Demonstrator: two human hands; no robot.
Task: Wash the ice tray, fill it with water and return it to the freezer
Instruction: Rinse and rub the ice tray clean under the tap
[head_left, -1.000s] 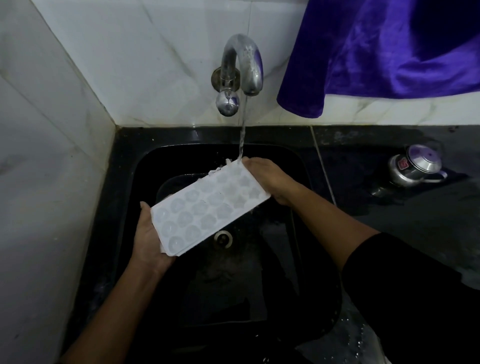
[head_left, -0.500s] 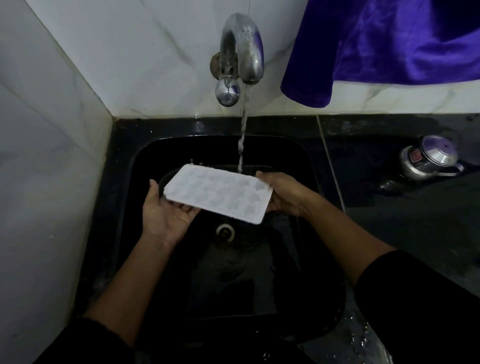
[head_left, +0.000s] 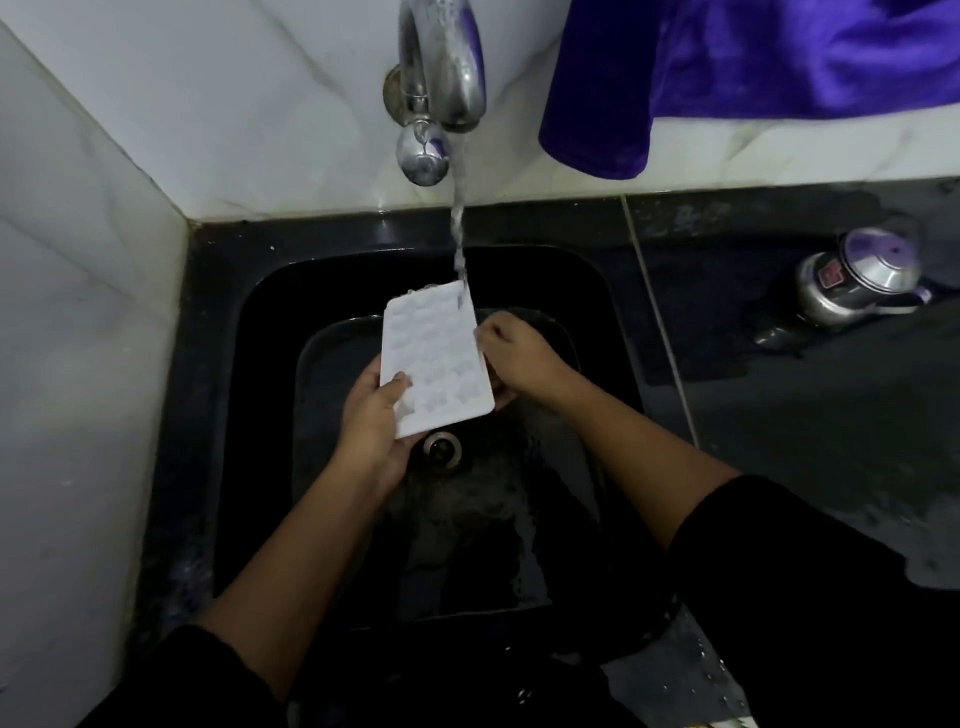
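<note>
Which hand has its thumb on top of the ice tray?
The left hand, at the ice tray's near corner, with its thumb lying on the upper face. The right hand holds only the long side edge.

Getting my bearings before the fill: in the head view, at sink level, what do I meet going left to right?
Tiled wall → left hand → ice tray → right hand → steel pot standing on the counter.
</note>
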